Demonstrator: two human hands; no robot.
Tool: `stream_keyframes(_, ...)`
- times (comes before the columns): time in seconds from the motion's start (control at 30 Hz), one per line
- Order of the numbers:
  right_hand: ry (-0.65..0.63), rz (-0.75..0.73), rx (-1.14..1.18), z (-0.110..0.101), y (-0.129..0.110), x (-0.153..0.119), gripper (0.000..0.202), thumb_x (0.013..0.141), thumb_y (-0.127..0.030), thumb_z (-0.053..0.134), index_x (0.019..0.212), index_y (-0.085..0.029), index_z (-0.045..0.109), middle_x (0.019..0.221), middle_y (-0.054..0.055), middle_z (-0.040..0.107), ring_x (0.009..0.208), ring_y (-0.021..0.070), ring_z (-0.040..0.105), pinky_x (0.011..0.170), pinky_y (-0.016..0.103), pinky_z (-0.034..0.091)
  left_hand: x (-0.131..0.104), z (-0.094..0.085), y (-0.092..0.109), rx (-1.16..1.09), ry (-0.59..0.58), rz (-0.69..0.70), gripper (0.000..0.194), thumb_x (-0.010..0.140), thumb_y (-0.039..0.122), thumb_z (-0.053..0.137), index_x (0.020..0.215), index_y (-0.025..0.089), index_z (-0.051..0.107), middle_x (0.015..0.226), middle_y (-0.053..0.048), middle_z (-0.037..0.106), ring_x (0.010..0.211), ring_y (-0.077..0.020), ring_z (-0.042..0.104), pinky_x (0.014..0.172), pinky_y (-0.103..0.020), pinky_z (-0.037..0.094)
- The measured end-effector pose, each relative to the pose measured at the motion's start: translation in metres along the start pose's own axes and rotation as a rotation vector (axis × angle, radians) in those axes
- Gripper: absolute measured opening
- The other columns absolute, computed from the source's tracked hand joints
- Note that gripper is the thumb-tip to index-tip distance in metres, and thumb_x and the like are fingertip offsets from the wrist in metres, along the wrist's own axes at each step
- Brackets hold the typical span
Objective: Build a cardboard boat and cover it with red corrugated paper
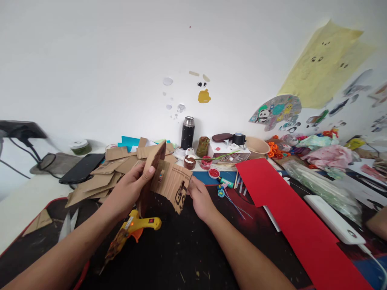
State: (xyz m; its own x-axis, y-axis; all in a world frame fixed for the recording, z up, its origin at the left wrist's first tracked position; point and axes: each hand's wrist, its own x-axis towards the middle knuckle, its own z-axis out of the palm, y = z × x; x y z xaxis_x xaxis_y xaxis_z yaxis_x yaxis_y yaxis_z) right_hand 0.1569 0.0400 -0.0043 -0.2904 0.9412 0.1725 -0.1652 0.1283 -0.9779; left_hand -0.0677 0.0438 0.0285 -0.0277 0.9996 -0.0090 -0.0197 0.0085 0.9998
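1. Evidently, the left hand's point(135, 183) thumb and fingers pinch the cardboard point(171, 183), held up over the mat point(175, 251); the right hand point(202, 198) grips its printed end.
2. Light, even pressure would probably avoid creasing it.
3. It is brown, ribbed and angled; below lies a smooth yellow glue gun point(132, 226), rightward flat red paper point(287, 213).

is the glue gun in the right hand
No, the glue gun rests on the dark mat; the right hand holds cardboard.

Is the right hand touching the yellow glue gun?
Apart. The head view shows the right hand at the edge of the cardboard piece, with black mat visible between it and the yellow glue gun.
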Motion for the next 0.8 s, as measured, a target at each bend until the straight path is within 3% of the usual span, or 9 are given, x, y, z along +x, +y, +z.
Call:
stream_keyframes(0.13, -0.021, 0.055, 0.111, 0.002, -0.003, -0.003, 0.087, 0.084, -0.096, 0.070, 0.143, -0.032, 0.074, 0.139, 0.010, 0.078, 0.126, 0.0350, 0.075, 0.105, 0.051, 0.064, -0.003, 0.004, 0.005, 0.093, -0.010, 0.007, 0.081, 0.071, 0.080, 0.089, 0.131, 0.025, 0.083, 0.130, -0.012, 0.085, 0.131, -0.0445, 0.071, 0.101, -0.046, 0.061)
stream_keyframes(0.33, -0.051, 0.041, 0.149, 0.001, -0.009, -0.006, 0.089, 0.082, -0.090, 0.080, 0.148, -0.032, 0.070, 0.162, 0.010, 0.065, 0.153, 0.0372, 0.058, 0.120, 0.053, 0.054, -0.004, 0.007, 0.014, 0.182, 0.027, 0.017, 0.083, 0.064, 0.083, 0.090, 0.122, 0.024, 0.086, 0.117, -0.012, 0.088, 0.123, -0.0452, 0.074, 0.100, -0.048, 0.060)
stream_keyframes(0.5, -0.066, 0.024, 0.148, 0.001, -0.005, -0.003, 0.087, 0.083, -0.084, 0.084, 0.152, -0.032, 0.067, 0.165, 0.010, 0.064, 0.155, 0.0352, 0.057, 0.126, 0.053, 0.048, -0.006, 0.007, 0.015, 0.192, 0.002, 0.008, 0.081, 0.065, 0.084, 0.089, 0.122, 0.026, 0.085, 0.122, -0.010, 0.087, 0.126, -0.0451, 0.073, 0.102, -0.047, 0.060)
stream_keyframes(0.67, 0.013, 0.029, 0.084, 0.002, 0.001, -0.001, 0.085, 0.085, -0.083, 0.083, 0.149, -0.029, 0.070, 0.157, 0.012, 0.070, 0.153, 0.0341, 0.059, 0.129, 0.054, 0.045, -0.011, 0.013, 0.017, 0.217, -0.014, -0.018, 0.073, 0.065, 0.081, 0.091, 0.116, 0.029, 0.088, 0.121, -0.010, 0.088, 0.125, -0.0463, 0.073, 0.106, -0.049, 0.059)
stream_keyframes(0.8, 0.047, 0.057, 0.094, 0.004, 0.005, -0.001, 0.077, 0.087, -0.077, 0.084, 0.146, -0.029, 0.071, 0.162, 0.011, 0.067, 0.155, 0.0339, 0.058, 0.130, 0.054, 0.046, -0.013, 0.017, 0.020, 0.189, -0.024, -0.024, 0.071, 0.063, 0.077, 0.094, 0.115, 0.028, 0.089, 0.118, -0.012, 0.088, 0.118, -0.0460, 0.077, 0.102, -0.050, 0.062)
